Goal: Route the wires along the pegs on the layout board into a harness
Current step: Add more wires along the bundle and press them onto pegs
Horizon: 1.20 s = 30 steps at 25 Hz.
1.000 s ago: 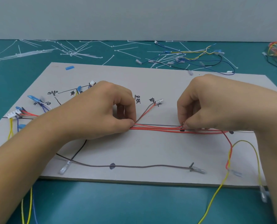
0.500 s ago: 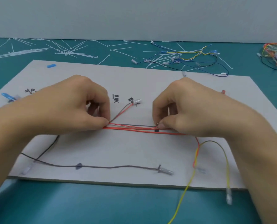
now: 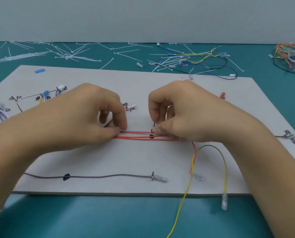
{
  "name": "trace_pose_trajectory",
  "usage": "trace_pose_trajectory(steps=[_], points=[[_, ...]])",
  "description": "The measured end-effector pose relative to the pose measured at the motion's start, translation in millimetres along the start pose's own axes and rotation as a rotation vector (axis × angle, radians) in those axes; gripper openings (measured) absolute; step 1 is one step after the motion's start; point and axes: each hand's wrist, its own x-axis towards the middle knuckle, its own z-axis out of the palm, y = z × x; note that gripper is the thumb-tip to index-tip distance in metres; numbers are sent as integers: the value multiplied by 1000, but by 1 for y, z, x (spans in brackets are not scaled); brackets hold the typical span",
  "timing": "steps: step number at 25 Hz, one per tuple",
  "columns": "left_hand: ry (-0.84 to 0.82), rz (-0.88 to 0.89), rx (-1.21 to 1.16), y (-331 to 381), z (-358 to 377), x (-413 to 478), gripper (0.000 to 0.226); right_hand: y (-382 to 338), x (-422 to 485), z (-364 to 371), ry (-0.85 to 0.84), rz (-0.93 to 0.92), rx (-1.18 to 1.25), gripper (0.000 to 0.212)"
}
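Note:
A grey layout board (image 3: 143, 86) lies flat on the teal table. Across its middle runs a bundle of red wires (image 3: 140, 136) with a dark wire on top. My left hand (image 3: 84, 114) pinches the bundle's left end between thumb and forefinger. My right hand (image 3: 183, 110) pinches the right end beside a thin peg (image 3: 154, 124) and a black mark. A brown wire (image 3: 109, 176) with a clear terminal lies along the board's front. A yellow wire (image 3: 224, 162) loops off the front right edge.
White cable ties (image 3: 69, 55) are scattered over the far table. Loose blue, yellow and black wires (image 3: 198, 60) lie behind the board, and a coloured wire heap (image 3: 293, 55) sits far right. Blue and white connectors (image 3: 45, 95) rest on the board's left part.
The view has swung back to the left and both hands have drawn closer together on the red bundle. They keep their pinch on it.

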Motion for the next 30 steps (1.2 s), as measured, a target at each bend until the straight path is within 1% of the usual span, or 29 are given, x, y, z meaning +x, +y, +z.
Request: trace_pose_trajectory(steps=[3,6,10,13,16,20,24,30], points=[[-3,37,-91,4,10,6,17,5,-5,-8,-41,37,135,21],[10,46,-177,6,17,12,23,13,-9,-20,-153,80,200,16],[-4,41,-188,10,21,18,17,26,-15,-34,-301,149,227,13],[-13,18,-168,20,23,23,14,31,-18,-40,-366,178,217,9],[-14,9,-108,27,25,30,15,30,-19,-39,-378,178,150,11],[-28,9,-82,29,27,31,8,30,-27,-50,-301,198,93,12],[-9,19,-107,28,31,28,14,31,-31,-57,-321,247,76,11],[24,46,-154,22,36,25,12,32,-32,-54,-320,336,-29,14]])
